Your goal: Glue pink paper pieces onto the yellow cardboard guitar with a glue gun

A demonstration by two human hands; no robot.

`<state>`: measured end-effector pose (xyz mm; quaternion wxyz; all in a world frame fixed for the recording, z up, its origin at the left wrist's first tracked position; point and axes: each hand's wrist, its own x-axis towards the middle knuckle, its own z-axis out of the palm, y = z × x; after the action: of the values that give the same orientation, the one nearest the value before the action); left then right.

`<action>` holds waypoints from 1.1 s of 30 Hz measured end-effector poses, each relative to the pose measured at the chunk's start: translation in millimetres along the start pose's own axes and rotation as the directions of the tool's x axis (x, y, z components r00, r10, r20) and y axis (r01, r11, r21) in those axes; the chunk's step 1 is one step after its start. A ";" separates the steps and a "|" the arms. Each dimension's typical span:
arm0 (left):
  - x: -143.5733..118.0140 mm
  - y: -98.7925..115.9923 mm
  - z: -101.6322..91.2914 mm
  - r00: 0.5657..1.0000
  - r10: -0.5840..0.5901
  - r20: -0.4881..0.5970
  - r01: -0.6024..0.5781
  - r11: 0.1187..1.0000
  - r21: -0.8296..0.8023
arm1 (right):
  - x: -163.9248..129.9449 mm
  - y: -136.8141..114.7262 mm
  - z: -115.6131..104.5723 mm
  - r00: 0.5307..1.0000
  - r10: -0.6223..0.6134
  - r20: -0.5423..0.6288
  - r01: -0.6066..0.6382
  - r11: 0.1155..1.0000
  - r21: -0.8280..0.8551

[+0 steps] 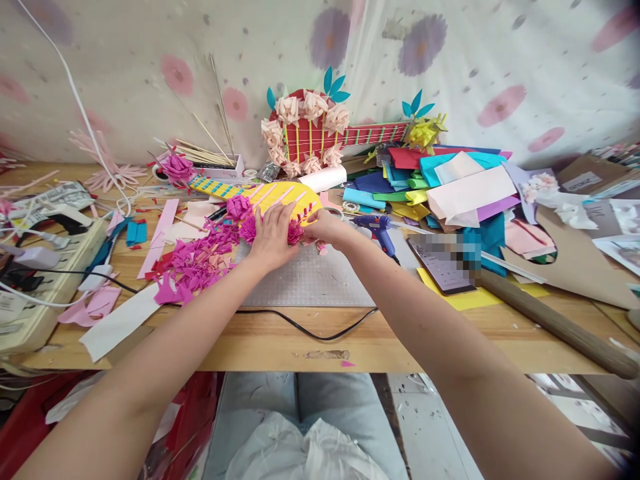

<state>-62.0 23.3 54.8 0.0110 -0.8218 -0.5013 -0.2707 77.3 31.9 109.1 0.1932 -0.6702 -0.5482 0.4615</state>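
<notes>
A yellow paper guitar (280,195) with pink strips lies on the wooden table (280,337), partly over a grey cutting mat (310,280). My left hand (271,233) lies flat on the guitar's body, fingers spread, pressing next to magenta paper flowers (239,207). My right hand (323,230) pinches a small magenta flower (295,233) against the guitar's edge. Magenta paper scraps (195,263) lie heaped to the left of my hands.
A blue glue gun (380,227) and a phone (443,263) lie right of my hands. Coloured paper sheets (450,190) are stacked behind. A red flower-trimmed paper guitar (310,137) leans on the back cloth. A power strip (45,267) sits left, a black cable (300,327) crosses the front.
</notes>
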 end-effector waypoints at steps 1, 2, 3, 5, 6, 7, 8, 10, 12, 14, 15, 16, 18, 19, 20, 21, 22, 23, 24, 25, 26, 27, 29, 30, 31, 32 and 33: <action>0.2 0.5 -1.1 1.000 -0.008 0.008 0.008 1.000 -0.008 | 0.8 0.3 -0.2 1.000 0.003 0.001 -0.003 1.000 -0.009; 0.5 1.0 -2.1 1.000 -0.017 0.013 0.018 1.000 -0.016 | 1.5 0.5 -0.4 1.000 0.003 0.002 -0.003 1.000 -0.015; 0.8 1.4 -3.1 1.000 -0.025 0.014 0.025 0.999 -0.023 | 2.0 0.7 -0.5 1.000 0.002 0.001 -0.002 1.000 -0.020; 1.6 1.6 -4.4 0.999 -0.032 0.011 0.032 0.999 -0.026 | 2.8 1.3 -0.5 1.000 -0.001 -0.007 0.001 1.000 -0.031; 2.0 1.3 -4.7 0.999 -0.030 0.011 0.030 0.999 -0.020 | 3.3 1.7 -0.5 1.000 -0.004 -0.010 0.003 0.999 -0.037; 2.5 0.9 -5.0 1.000 -0.023 0.010 0.023 1.000 -0.010 | 3.8 2.3 -0.4 1.000 -0.006 -0.009 0.006 0.999 -0.043; 3.0 0.5 -5.2 1.000 -0.011 0.010 0.011 1.000 0.004 | 4.3 2.9 -0.2 1.000 -0.010 -0.006 0.010 0.999 -0.046; 3.9 -0.4 -5.8 0.999 0.030 0.010 -0.030 0.999 0.030 | 5.6 4.5 0.2 1.000 -0.022 0.000 0.022 0.999 -0.046; 4.9 -1.0 -7.1 0.997 0.079 0.014 -0.080 0.996 0.048 | 6.6 6.0 0.9 1.000 -0.026 -0.002 0.026 0.999 -0.033; 5.8 -1.3 -9.0 0.993 0.118 0.029 -0.120 0.991 0.065 | 6.8 7.0 1.4 1.000 -0.021 -0.005 0.021 1.000 -0.005; 6.2 -1.6 -10.0 0.990 0.132 0.040 -0.135 0.988 0.073 | 6.6 7.3 1.5 1.000 -0.018 -0.005 0.018 1.000 0.016; 6.5 -2.0 -11.1 0.988 0.143 0.048 -0.147 0.986 0.080 | 6.1 7.6 1.3 1.000 -0.021 -0.008 0.021 0.999 0.041; 6.6 -3.4 -13.3 0.985 0.165 0.055 -0.169 0.982 0.081 | 4.8 8.4 -0.5 0.999 -0.035 -0.021 0.037 0.994 0.103; 6.5 -4.4 -14.6 0.983 0.176 0.054 -0.180 0.981 0.075 | 4.2 9.4 -2.2 0.999 -0.044 -0.032 0.048 0.990 0.134; 6.4 -5.6 -15.9 0.982 0.183 0.050 -0.186 0.980 0.065 | 3.7 11.1 -4.5 0.998 -0.051 -0.046 0.057 0.985 0.161; 6.3 -6.9 -17.4 0.982 0.182 0.040 -0.184 0.981 0.053 | 3.6 14.0 -7.4 0.996 -0.058 -0.061 0.068 0.981 0.180; 6.3 -8.2 -19.1 0.985 0.170 0.023 -0.171 0.985 0.040 | 4.0 18.2 -10.7 0.994 -0.071 -0.079 0.084 0.979 0.186; 6.4 -9.3 -20.8 0.989 0.146 -0.004 -0.146 0.989 0.023 | 4.8 23.9 -14.3 0.991 -0.090 -0.095 0.106 0.978 0.177; 6.7 -10.0 -22.4 0.993 0.111 -0.042 -0.111 0.994 0.004 | 6.3 31.1 -17.8 0.988 -0.112 -0.109 0.128 0.980 0.151; 7.1 -10.1 -23.8 0.994 0.070 -0.086 -0.072 0.997 -0.017 | 8.2 39.6 -21.0 0.982 -0.140 -0.125 0.153 0.983 0.105; 7.4 -9.2 -24.8 0.990 0.028 -0.135 -0.034 0.999 -0.040 | 10.4 49.1 -23.6 0.977 -0.166 -0.136 0.173 0.984 0.042; 7.5 -7.1 -25.0 0.983 -0.009 -0.182 -0.002 0.998 -0.062 | 12.7 59.2 -25.4 0.972 -0.180 -0.154 0.177 0.984 -0.032; 6.1 1.8 -22.1 0.967 -0.038 -0.250 0.013 0.995 -0.101 | 16.6 78.4 -26.3 0.948 -0.238 -0.212 0.199 0.962 -0.190; 4.2 8.6 -18.5 0.965 -0.017 -0.260 -0.014 0.993 -0.118 | 17.6 86.6 -25.4 0.941 -0.255 -0.221 0.196 0.946 -0.258; 1.4 16.7 -13.2 0.967 0.032 -0.253 -0.069 0.988 -0.136 | 18.0 93.3 -23.7 0.939 -0.267 -0.219 0.193 0.931 -0.309; -2.4 25.6 -6.3 0.970 0.128 -0.207 -0.162 0.974 -0.159 | 17.8 98.5 -21.6 0.937 -0.282 -0.207 0.197 0.914 -0.354; -7.0 34.9 2.0 0.962 0.236 -0.140 -0.260 0.947 -0.191 | 17.1 102.2 -19.2 0.933 -0.308 -0.188 0.216 0.893 -0.395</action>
<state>-34.6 0.8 58.8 -0.0120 -0.8579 -0.3615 -0.3651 149.7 19.1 33.6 0.1912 -0.6656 -0.6826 0.2334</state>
